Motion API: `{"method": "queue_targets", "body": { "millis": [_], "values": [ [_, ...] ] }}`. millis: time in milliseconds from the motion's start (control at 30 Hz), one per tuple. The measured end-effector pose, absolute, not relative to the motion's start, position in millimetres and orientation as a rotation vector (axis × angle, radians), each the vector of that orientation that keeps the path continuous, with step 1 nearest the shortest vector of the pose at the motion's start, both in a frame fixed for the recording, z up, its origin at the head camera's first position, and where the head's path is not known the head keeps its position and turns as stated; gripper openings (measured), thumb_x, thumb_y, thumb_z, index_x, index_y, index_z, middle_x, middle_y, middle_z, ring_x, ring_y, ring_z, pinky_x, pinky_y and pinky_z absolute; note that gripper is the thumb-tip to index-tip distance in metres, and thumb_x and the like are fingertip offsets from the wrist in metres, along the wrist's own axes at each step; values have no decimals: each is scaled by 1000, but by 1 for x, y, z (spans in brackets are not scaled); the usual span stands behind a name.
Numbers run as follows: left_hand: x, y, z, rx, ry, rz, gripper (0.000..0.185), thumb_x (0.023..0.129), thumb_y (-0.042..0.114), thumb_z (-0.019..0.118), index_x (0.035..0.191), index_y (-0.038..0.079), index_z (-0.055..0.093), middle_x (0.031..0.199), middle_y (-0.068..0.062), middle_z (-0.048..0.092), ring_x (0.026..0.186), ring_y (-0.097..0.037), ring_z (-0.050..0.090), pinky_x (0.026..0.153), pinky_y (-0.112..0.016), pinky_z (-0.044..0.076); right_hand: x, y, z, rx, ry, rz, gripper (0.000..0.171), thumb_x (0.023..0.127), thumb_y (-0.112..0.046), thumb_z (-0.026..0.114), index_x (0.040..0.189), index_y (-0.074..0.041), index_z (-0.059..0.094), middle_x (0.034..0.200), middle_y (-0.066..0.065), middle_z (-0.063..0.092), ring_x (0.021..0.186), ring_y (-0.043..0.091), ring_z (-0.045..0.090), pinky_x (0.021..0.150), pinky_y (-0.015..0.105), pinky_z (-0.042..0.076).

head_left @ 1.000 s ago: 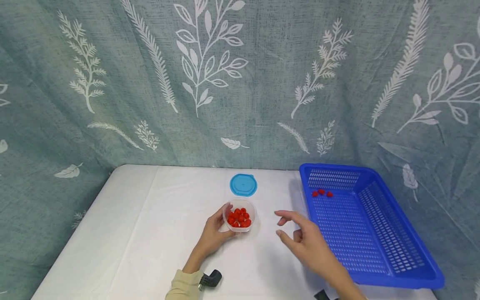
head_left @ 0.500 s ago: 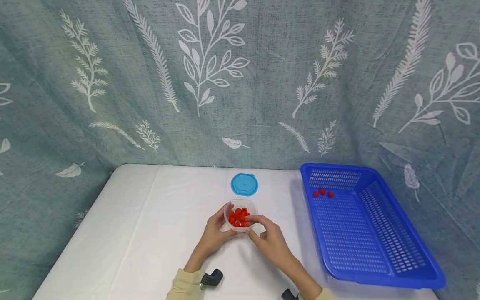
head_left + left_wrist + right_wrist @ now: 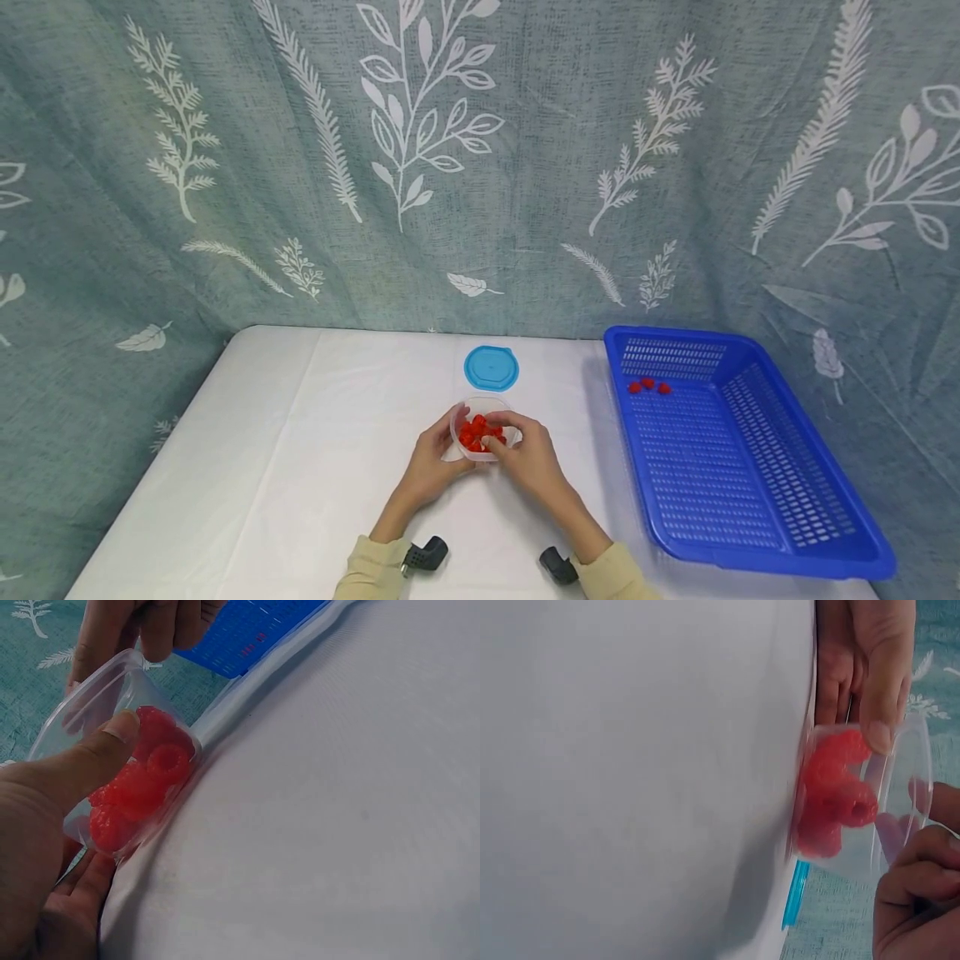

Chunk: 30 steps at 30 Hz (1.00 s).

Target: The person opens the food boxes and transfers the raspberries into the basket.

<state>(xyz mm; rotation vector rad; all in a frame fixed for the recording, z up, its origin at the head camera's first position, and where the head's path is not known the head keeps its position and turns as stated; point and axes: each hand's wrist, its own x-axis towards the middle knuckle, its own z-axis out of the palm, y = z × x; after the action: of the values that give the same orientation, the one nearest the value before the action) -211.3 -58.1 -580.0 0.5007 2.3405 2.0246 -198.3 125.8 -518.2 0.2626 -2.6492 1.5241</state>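
Observation:
A clear plastic tub (image 3: 480, 406) with several red raspberries (image 3: 475, 433) stands on the white table (image 3: 300, 433). My left hand (image 3: 442, 450) grips the tub from the left, its thumb (image 3: 112, 739) pressed on the wall next to the raspberries (image 3: 142, 787). My right hand (image 3: 504, 435) has its bent fingertips at the tub's right rim, over the berries. In the right wrist view those fingers (image 3: 922, 885) curl beside the tub (image 3: 889, 795). Whether they pinch a berry is hidden.
The tub's round blue lid (image 3: 491, 367) lies just behind it. A blue perforated basket (image 3: 750, 467) takes up the table's right side, with three raspberries (image 3: 649, 386) in its far left corner. A leaf-print curtain (image 3: 480, 167) hangs close behind the table.
My right hand has come in from beside the basket to the tub and now has its fingertips in at the rim. The left hand keeps its hold on the tub.

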Motion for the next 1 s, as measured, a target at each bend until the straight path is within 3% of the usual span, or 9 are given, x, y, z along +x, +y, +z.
{"method": "queue_targets", "body": {
  "millis": [100, 200, 533, 767, 1000],
  "values": [
    [-210, -57, -577, 477, 2364, 2010, 86, 80, -2, 82, 155, 7, 41, 153, -14, 51, 146, -32, 43, 119, -44, 35, -204, 126, -521, 285, -2687, 1519, 31, 89, -3, 75, 120, -6, 73, 117, 7, 74, 114, 29, 65, 92, 39, 60],
    [-211, -55, -579, 447, 2379, 2004, 87, 79, -6, 81, 155, 4, 40, 152, -17, 51, 146, -33, 43, 119, -45, 35, -209, 127, -522, 336, -2744, 1518, 32, 92, -5, 72, 124, -6, 71, 121, 9, 73, 120, 31, 63, 107, 54, 52],
    [-214, -60, -584, 518, 2307, 2046, 89, 79, -2, 83, 156, 11, 41, 155, -11, 49, 146, -27, 43, 119, -39, 36, -222, 132, -519, 612, -2957, 1427, 38, 98, -8, 65, 136, -3, 64, 134, 13, 67, 119, 30, 63, 105, 50, 54],
    [-214, -62, -583, 543, 2277, 2049, 89, 80, 2, 84, 157, 10, 39, 156, -12, 48, 147, -28, 42, 119, -37, 35, -224, 132, -516, 612, -2959, 1422, 33, 96, -4, 66, 129, -2, 68, 126, 14, 69, 116, 31, 63, 103, 52, 55],
    [-214, -62, -584, 544, 2263, 2056, 90, 79, -1, 84, 157, 10, 39, 156, -12, 47, 147, -28, 42, 120, -36, 35, -225, 132, -514, 628, -3001, 1372, 24, 94, -4, 67, 117, -8, 73, 120, 7, 70, 116, 27, 59, 106, 54, 51]
  ]
}}
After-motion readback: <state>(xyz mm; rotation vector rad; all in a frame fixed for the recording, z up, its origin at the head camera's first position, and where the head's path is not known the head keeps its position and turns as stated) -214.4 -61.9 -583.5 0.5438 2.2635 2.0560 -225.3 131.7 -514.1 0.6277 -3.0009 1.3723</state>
